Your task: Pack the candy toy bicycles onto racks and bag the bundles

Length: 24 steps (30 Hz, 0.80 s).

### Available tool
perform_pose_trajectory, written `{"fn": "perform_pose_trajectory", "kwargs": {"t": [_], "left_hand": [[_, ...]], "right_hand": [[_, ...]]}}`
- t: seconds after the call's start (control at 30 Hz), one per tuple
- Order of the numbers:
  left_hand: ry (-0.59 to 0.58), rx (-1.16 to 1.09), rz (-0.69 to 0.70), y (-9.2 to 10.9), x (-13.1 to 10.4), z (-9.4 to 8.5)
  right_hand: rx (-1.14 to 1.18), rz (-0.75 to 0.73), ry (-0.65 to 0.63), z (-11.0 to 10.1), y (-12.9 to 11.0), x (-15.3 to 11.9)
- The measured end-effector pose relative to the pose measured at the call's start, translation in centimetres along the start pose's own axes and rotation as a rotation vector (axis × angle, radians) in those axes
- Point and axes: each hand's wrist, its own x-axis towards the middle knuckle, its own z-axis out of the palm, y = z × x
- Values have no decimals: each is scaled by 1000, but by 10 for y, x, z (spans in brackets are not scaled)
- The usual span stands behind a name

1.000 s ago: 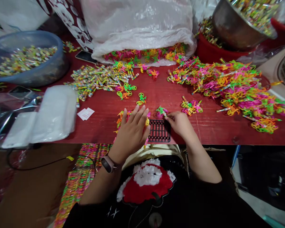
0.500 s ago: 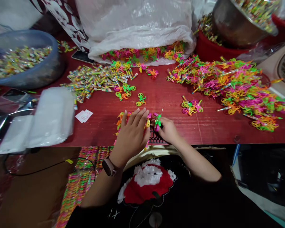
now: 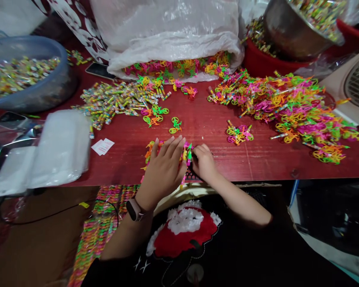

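Observation:
My left hand [image 3: 165, 167] lies flat, fingers stretched out, over a packed row of small plastic toy bicycles [image 3: 148, 153] in pink, orange, yellow and green. The palm hides most of that row. At its right end stands a green and pink toy bicycle [image 3: 189, 154], close against the others. My right hand [image 3: 204, 162] is closed beside it, with curled fingertips at its right side; the exact grip is partly hidden. Below the fingers a black grid tray [image 3: 193, 175] shows at the table's front edge.
Small printed tubes [image 3: 113, 101] lie heaped at centre left. A large pile of toy bicycles [image 3: 302, 107] covers the right. Behind are an open white sack [image 3: 173, 44] and a metal bowl [image 3: 290, 32]. A blue basin [image 3: 56, 79] and plastic bags [image 3: 62, 147] are on the left.
My right hand has moved the green and pink toy bicycle slightly left, up against the row. My left hand stays flat on the row. The whole view has shifted slightly.

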Motion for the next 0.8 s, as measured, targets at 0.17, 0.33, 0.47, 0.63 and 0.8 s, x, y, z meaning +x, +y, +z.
{"fn": "perform_pose_trajectory", "kwargs": {"t": [0.17, 0.33, 0.47, 0.63, 0.8], "left_hand": [[26, -21, -35, 3, 6, -2], [35, 61, -43, 11, 34, -1], [-39, 20, 32, 8, 55, 3], [-138, -60, 71, -1, 58, 4], [-161, -145, 78, -4, 51, -5]], "right_hand": [[53, -10, 16, 3, 5, 1], [83, 1, 45, 6, 7, 2], [157, 33, 27, 5, 10, 3], [333, 41, 40, 0, 12, 4], [291, 34, -13, 0, 10, 5]]}}
